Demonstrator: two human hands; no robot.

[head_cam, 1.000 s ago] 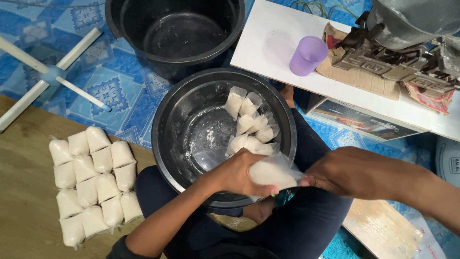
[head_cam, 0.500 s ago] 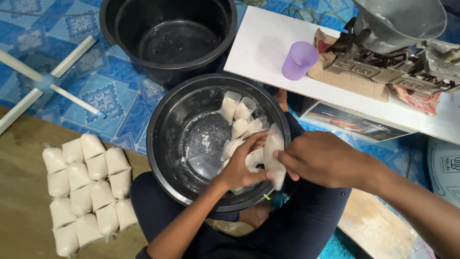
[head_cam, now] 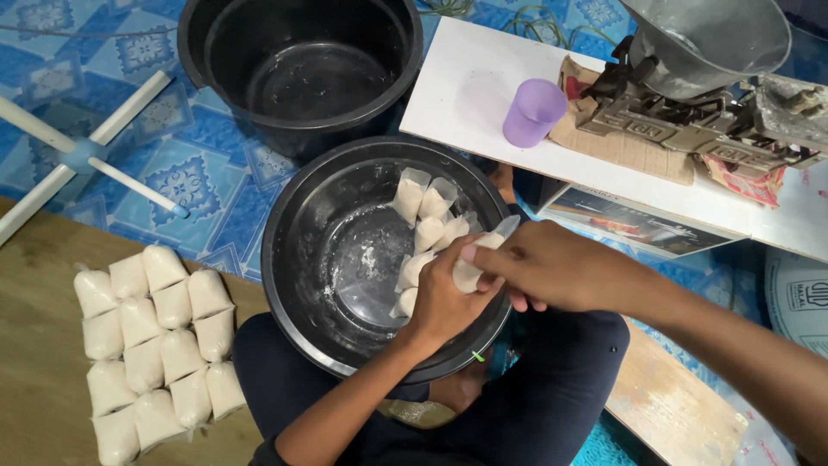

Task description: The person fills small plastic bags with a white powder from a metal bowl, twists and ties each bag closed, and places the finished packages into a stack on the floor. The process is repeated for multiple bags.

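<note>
Both hands hold one small bag (head_cam: 470, 274) over the black bowl (head_cam: 302, 259). The left hand (head_cam: 444, 298) is closed around its fat bottom; the right hand (head_cam: 539, 267) pinches its clear top. The bag is soft, see-through plastic, full of white powder. More bags (head_cam: 427, 211) lean inside the shiny round bowl.

The basin (head_cam: 297, 285) sits on the person's lap, near centre. In it, small filled bags (head_cam: 424, 226) lie along its right side. The left hand (head_cam: 444, 298) and right hand (head_cam: 539, 274) meet over the basin's right rim, around one bag (head_cam: 473, 267). A pot (head_cam: 297, 69) stands just beyond the basin. Tied bags (head_cam: 151, 336) lie in rows on the board (head_cam: 34, 406) at near left. A low table (head_cam: 466, 95) stands at far right, carrying a cup (head_cam: 533, 112) and, right of it, a scale (head_cam: 699, 95).
</note>
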